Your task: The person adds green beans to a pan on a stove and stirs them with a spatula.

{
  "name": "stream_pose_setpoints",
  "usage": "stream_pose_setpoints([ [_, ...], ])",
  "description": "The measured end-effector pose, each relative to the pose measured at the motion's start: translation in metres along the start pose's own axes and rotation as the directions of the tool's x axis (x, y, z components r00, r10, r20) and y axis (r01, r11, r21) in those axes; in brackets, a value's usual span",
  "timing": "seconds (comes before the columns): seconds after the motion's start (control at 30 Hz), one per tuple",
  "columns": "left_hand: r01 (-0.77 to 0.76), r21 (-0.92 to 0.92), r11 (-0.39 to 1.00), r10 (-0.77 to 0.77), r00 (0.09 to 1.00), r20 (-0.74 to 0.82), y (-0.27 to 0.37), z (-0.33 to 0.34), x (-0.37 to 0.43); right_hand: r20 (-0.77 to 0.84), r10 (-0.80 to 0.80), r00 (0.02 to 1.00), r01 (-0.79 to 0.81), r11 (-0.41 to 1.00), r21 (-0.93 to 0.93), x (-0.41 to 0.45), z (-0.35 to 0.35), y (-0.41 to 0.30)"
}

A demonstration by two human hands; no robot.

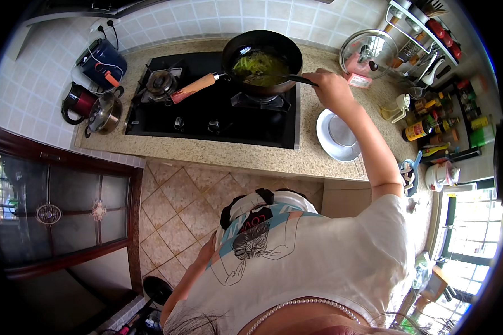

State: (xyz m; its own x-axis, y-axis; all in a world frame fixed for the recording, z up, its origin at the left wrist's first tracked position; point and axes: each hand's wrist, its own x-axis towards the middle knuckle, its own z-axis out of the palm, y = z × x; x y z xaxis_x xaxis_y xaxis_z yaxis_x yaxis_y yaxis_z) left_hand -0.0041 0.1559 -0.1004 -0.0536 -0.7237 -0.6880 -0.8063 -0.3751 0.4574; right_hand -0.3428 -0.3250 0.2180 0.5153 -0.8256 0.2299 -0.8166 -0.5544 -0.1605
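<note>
My right hand (329,90) grips the black handle of a long cooking utensil (291,77). Its head dips into a dark wok (262,39) on the right burner, and I cannot tell whether it is a ladle or a spatula. Green vegetable strips (253,63) lie in yellowish liquid inside the wok. The wok's wooden handle (195,88) points toward the left front, with no hand on it. Low at my side, my left hand (207,251) rests against my clothing, its fingers partly hidden. Below my right forearm, a strainer (342,130) lies in a white bowl (325,138).
The left burner (162,83) has no pan on it. A glass lid (371,46) leans on the back wall beside a pink box (359,80). Sauce bottles (419,130) and an oil jug (396,109) line the right side. A steel pot (105,113) and kettle (79,100) stand left.
</note>
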Motion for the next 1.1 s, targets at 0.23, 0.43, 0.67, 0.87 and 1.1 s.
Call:
stream_pose_setpoints([
  [0.23, -0.012, 0.015, 1.000, 0.012, 1.000, 0.015, 0.005, -0.009, -0.001, -0.101, 0.004, 0.995, -0.010, 0.998, -0.055, -0.021, -0.054, 0.005],
  [0.43, -0.099, -0.044, 0.994, 0.097, 0.994, -0.044, 0.029, -0.034, -0.014, -0.034, -0.044, 0.998, 0.041, 0.996, -0.077, -0.025, -0.057, 0.012],
  [0.67, -0.075, -0.148, 0.986, 0.067, 0.996, -0.056, 0.026, -0.033, -0.012, -0.119, -0.065, 0.991, 0.033, 0.966, -0.255, -0.017, -0.010, -0.001],
  [0.87, -0.112, -0.168, 0.979, 0.100, 0.992, -0.080, 0.025, -0.033, -0.013, -0.159, 0.017, 0.987, -0.045, 0.984, -0.174, -0.006, 0.021, 0.004],
  [1.1, -0.066, -0.053, 0.996, 0.066, 0.998, -0.019, 0.027, -0.035, -0.016, -0.226, 0.132, 0.965, -0.158, 0.982, -0.100, 0.011, 0.040, 0.016],
])
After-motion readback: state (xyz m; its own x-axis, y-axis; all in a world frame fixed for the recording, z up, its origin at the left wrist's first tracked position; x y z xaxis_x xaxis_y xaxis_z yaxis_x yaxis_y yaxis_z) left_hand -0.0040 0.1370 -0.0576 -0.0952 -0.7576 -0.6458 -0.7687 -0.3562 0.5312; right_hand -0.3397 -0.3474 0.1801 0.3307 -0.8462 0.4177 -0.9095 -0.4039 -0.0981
